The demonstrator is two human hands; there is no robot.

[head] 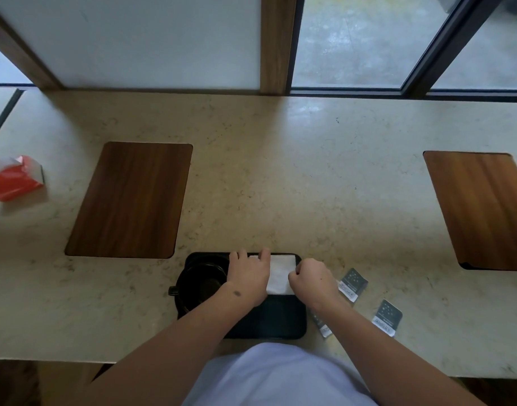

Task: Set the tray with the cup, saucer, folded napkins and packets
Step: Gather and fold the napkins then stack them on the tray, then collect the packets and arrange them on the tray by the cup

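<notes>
Folding step: white napkin [280, 273] on tray [280, 320], right of cup [203, 284]; left hand [248, 276] flat, pressing it; right hand [311, 278] pinching its right edge. Next, probably: packets [352, 284] off counter [280, 177].

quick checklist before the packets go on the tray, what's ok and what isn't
1. Napkin on the tray, far right part: ok.
2. Napkin released: not ok, left hand rests on its left edge and right hand is curled at its right edge.
3. Cup on the tray's left side: ok; the saucer under it: cannot tell, all dark.
4. Bare tray area nearer the person for packets: ok.
5. Packets within reach on the counter, right of the tray: ok, at least three, none on the tray yet.
6. A hand free to pick them up: not ok.
</notes>
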